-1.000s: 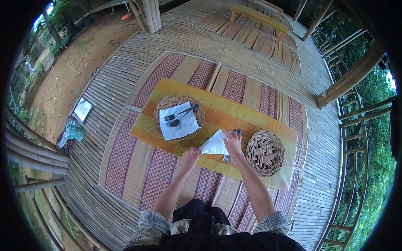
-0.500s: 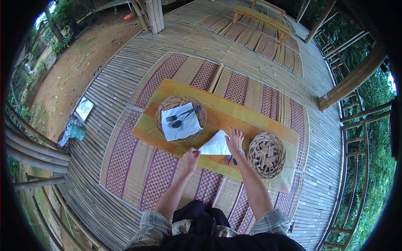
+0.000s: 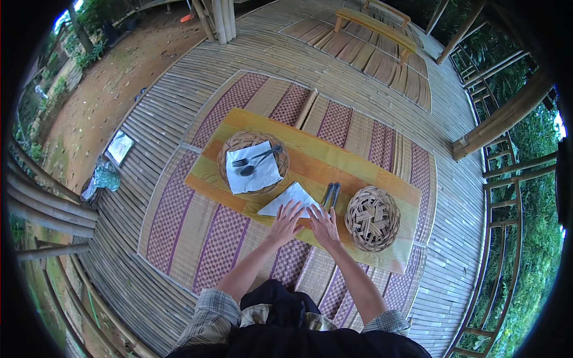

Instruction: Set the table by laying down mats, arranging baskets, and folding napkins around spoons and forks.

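My left hand (image 3: 286, 222) lies open with spread fingers on the lower edge of a white napkin (image 3: 289, 197) folded into a triangle. My right hand (image 3: 323, 225) is open at the napkin's right corner, fingertips on or just over it. Right beside that corner are two metal utensils (image 3: 332, 194), their lower ends partly hidden by my right hand. Left of these, a woven basket plate (image 3: 230, 143) holds another white napkin (image 3: 262, 176) with a fork (image 3: 242, 161) and a spoon (image 3: 247, 170). At the right sits a second, upturned-looking woven plate (image 3: 372, 218). All rest on a wooden table (image 3: 358, 173).
Striped mats (image 3: 161, 215) lie under the table on a bamboo floor (image 3: 155, 101). A bamboo railing (image 3: 501, 191) and post (image 3: 489, 125) stand at right, another railing (image 3: 54, 212) at left, beside a green bag (image 3: 106, 176). A yellow bench (image 3: 370, 27) is farther back.
The triangular napkin has slid left. My left hand has gone from pinching its corner to spread fingers along its edge. My right hand has come down and left, uncovering the utensils' upper ends.
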`<move>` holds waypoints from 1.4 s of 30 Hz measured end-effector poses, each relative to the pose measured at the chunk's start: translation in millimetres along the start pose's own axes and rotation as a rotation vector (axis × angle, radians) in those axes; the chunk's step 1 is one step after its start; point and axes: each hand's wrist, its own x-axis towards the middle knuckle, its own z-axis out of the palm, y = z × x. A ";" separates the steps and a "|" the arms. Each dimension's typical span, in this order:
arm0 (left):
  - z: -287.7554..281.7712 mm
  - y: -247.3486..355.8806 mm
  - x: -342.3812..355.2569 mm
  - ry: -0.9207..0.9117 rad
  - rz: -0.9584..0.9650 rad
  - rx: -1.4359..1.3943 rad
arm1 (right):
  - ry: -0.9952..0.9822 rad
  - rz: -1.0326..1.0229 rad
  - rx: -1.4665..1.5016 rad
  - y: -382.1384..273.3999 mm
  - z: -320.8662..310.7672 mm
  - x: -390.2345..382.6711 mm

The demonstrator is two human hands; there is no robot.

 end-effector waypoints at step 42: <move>-24.7 24.4 30.7 0.304 -0.081 -0.135 | -0.112 0.026 -0.099 66.8 -53.9 21.7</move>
